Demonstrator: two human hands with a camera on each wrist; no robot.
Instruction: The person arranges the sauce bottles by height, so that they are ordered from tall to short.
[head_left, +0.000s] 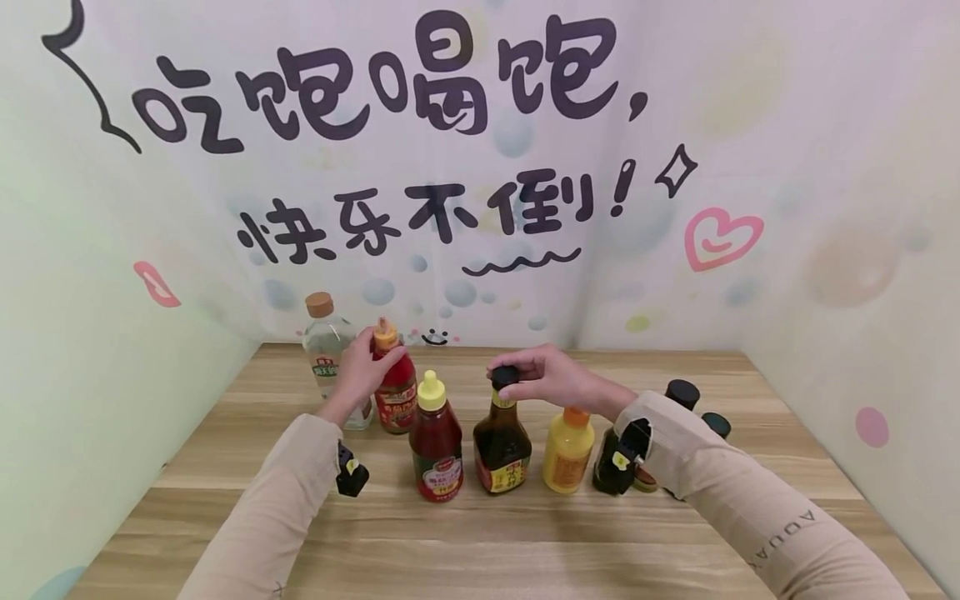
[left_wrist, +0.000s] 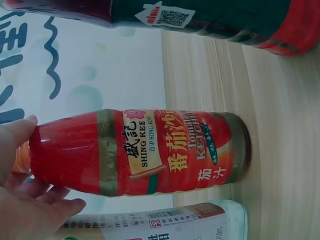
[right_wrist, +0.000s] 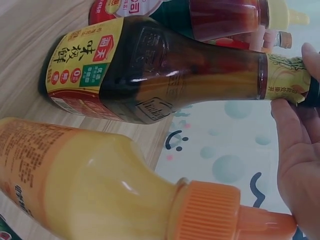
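Observation:
My left hand [head_left: 362,373] holds a red tomato ketchup bottle [head_left: 397,396] around its neck, just below the orange cap. The left wrist view shows this bottle [left_wrist: 145,152] upright on the table, its label facing that camera. With thumb and fingers my right hand [head_left: 558,379] grips a dark soy sauce bottle [head_left: 501,437] at its black cap and neck. That bottle [right_wrist: 145,70] has a yellow and red label and stands on the table. Between the two held bottles is a dark red sauce bottle [head_left: 437,442] with a yellow nozzle cap.
A clear bottle [head_left: 318,346] with a tan cap stands left of the ketchup. To the right of the soy sauce are a yellow squeeze bottle [head_left: 567,454] with an orange cap and several dark bottles, partly behind my right sleeve [head_left: 720,483]. A printed backdrop [head_left: 480,308] rises behind the wooden table [head_left: 465,558].

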